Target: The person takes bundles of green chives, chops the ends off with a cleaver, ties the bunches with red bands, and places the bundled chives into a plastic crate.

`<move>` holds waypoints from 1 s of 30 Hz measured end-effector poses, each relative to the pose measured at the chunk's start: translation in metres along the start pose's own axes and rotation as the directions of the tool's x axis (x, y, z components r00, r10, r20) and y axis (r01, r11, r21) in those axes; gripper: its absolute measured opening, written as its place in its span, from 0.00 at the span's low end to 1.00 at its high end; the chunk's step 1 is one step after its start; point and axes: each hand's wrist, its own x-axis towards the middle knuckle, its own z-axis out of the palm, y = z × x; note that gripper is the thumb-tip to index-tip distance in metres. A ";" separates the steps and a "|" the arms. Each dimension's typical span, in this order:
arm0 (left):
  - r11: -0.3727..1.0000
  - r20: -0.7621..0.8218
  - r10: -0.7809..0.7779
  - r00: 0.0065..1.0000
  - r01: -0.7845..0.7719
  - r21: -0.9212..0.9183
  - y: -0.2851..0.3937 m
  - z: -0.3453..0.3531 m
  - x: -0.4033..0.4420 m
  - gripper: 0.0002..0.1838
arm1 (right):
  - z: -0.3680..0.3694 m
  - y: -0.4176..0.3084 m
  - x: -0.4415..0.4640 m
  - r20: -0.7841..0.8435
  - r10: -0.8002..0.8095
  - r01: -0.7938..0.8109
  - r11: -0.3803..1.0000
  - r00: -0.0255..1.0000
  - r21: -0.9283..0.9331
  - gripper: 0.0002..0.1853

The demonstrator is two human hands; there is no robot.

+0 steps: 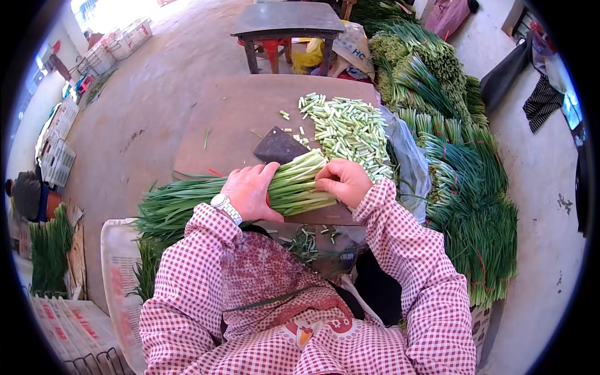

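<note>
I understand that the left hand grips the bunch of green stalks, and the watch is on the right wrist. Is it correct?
Not quite: in the head view, the watch is on the wrist of the left hand, which does grip the bunch of green stalks.

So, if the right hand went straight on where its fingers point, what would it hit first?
The right hand would most likely meet the pale stems of the long green leafy bundle; its fingertips seem to touch them, though depth is unclear.
</note>
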 end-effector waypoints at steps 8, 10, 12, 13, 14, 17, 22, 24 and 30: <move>0.963 -0.195 0.088 0.977 -0.033 0.269 0.003 0.010 -0.007 0.58 | 0.016 0.017 0.005 -0.142 0.185 -0.138 0.947 0.973 0.290 0.09; 0.974 -0.218 0.091 0.972 -0.042 0.220 0.000 0.022 -0.009 0.58 | 0.021 -0.002 -0.008 -0.389 0.120 -0.021 0.968 0.913 0.249 0.05; 0.988 -0.227 0.084 0.970 -0.052 0.144 0.001 0.023 -0.009 0.58 | 0.016 -0.005 -0.019 -0.361 -0.008 0.023 0.999 0.933 0.037 0.04; 0.989 -0.228 0.080 0.970 -0.049 0.140 0.002 0.018 -0.007 0.58 | 0.013 -0.008 -0.024 -0.305 -0.136 0.084 0.981 0.943 -0.177 0.04; 0.994 -0.154 0.032 0.988 -0.015 0.110 0.005 0.013 -0.004 0.58 | 0.015 -0.014 -0.026 -0.287 -0.224 0.165 0.962 0.932 -0.216 0.06; 0.997 -0.068 -0.014 0.998 0.019 0.071 0.001 0.008 0.005 0.58 | 0.017 -0.013 -0.024 -0.206 -0.361 0.247 0.868 0.909 -0.430 0.07; 0.998 -0.038 -0.022 0.999 0.024 0.065 0.000 0.006 0.009 0.57 | 0.025 -0.013 -0.009 -0.127 -0.272 0.164 0.827 0.954 -0.538 0.10; 0.998 -0.061 -0.008 0.998 0.012 0.066 0.001 0.008 0.008 0.57 | 0.029 -0.014 -0.004 -0.108 -0.213 0.123 0.833 0.971 -0.539 0.09; 0.999 -0.049 -0.001 0.999 0.003 0.036 -0.006 0.007 0.011 0.56 | 0.015 0.000 -0.001 -0.136 -0.176 0.071 0.824 0.975 -0.561 0.06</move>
